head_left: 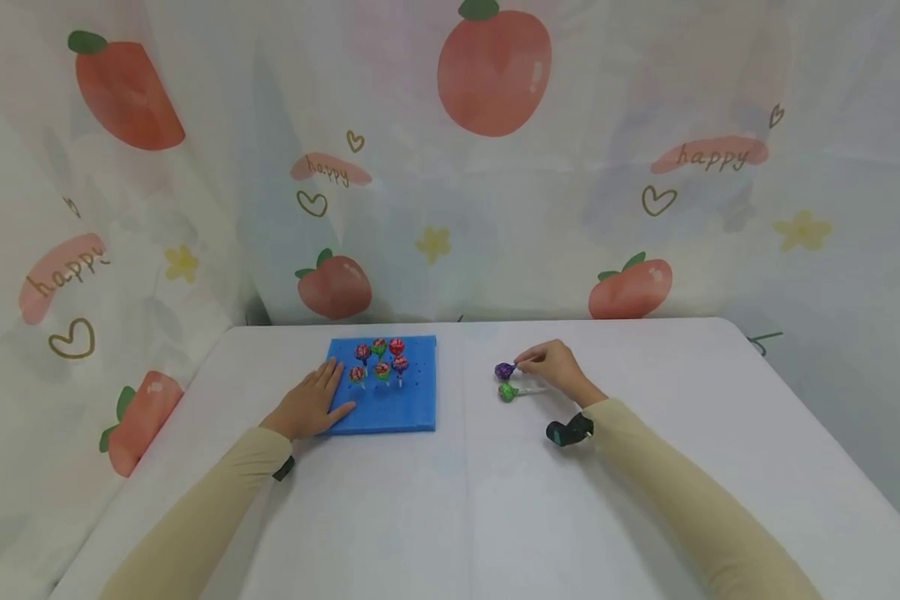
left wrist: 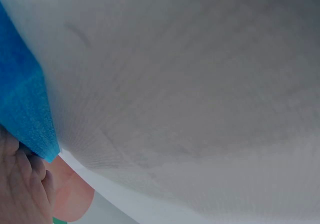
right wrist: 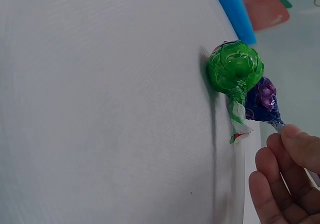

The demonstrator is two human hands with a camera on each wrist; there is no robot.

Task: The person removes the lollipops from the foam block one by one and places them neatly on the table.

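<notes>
My left hand (head_left: 311, 403) rests on the left edge of a blue foam board (head_left: 412, 410), thumb spread over its front part. Several wrapped lollipops stand upright in that board, one of them a red lollipop (head_left: 397, 345) at the back. To the right, my right hand (head_left: 558, 368) pinches a purple lollipop (right wrist: 262, 99) just behind its wrapped head, between thumb and fingers. Beside it a green lollipop (right wrist: 235, 67) lies on the table, its white stick pointing right. In the left wrist view only the board's corner (left wrist: 30, 98) and part of the left hand show.
A white table (head_left: 450, 517) carries everything, with a patterned cloth (head_left: 495, 217) hanging behind it and at the left. Small holes dot the board around the lollipops. Dark wrist cameras (head_left: 570, 430) sit under both sleeves.
</notes>
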